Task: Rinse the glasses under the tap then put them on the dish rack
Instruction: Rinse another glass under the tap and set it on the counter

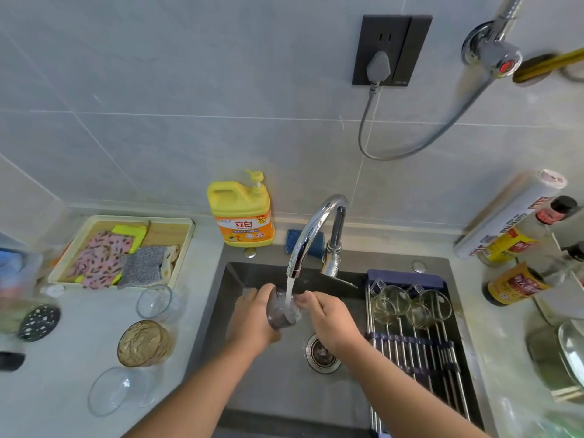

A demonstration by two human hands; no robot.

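Grey stone tabletop (205,263) frames the scene, and sunk into it is a dark sink (268,390). A steel dish rack (410,352) spans the right side of the basin, with two clear mugs (390,303) already lying at its far end. Behind the basin a chrome tap (311,229) arches forward, and its water stream (289,289) is running.

Both forearms reach in over the sink. The left hand (252,317) has its grip wrapped round the body of a dark glass (279,314), holding it directly under the stream, above the basin and just behind the drain (322,352). The right hand (328,320) brings its bunched fingertips to the rim on the glass's right side. Whether they pinch the rim or only rub it cannot be told through the water.

The glass looks tilted, its long axis leaning across toward the right hand, with the mouth on that side. The rack lies to the right of the glass, beyond the right hand, so that hand is the nearer one to it. The carrying grip is on the left, so placing the glass probably means a reach across or a pass between hands.

Three more glasses wait on the tabletop left of the sink: a clear glass (155,300), an amber glass (143,343) and a clear bowl-shaped glass (117,390). By that count the task looks roughly halfway through.
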